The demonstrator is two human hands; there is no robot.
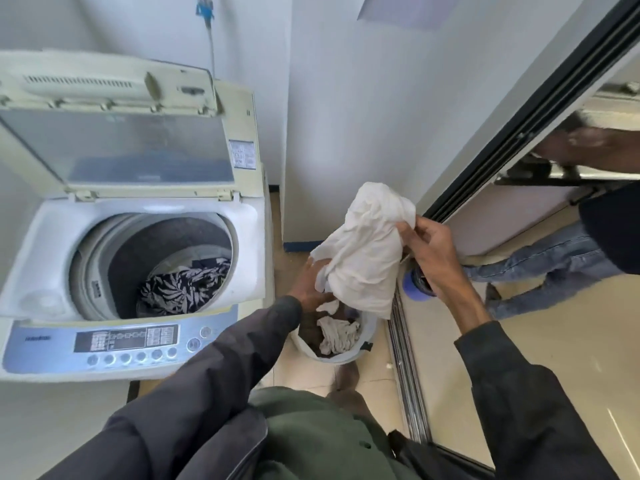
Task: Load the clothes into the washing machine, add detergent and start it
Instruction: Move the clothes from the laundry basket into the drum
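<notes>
A top-loading washing machine stands at the left with its lid raised. A dark garment with a pale leaf print lies in the drum. To the right of the machine, a white laundry basket sits on the floor with a crumpled white cloth inside. Above the basket hangs a large white garment. My right hand pinches its upper right edge. My left hand grips its lower left part, fingers partly hidden by the fabric.
The machine's control panel with a row of buttons faces me. A mirrored sliding door on a floor track fills the right side. A dark container with a blue rim stands by the track. White wall corner behind the basket.
</notes>
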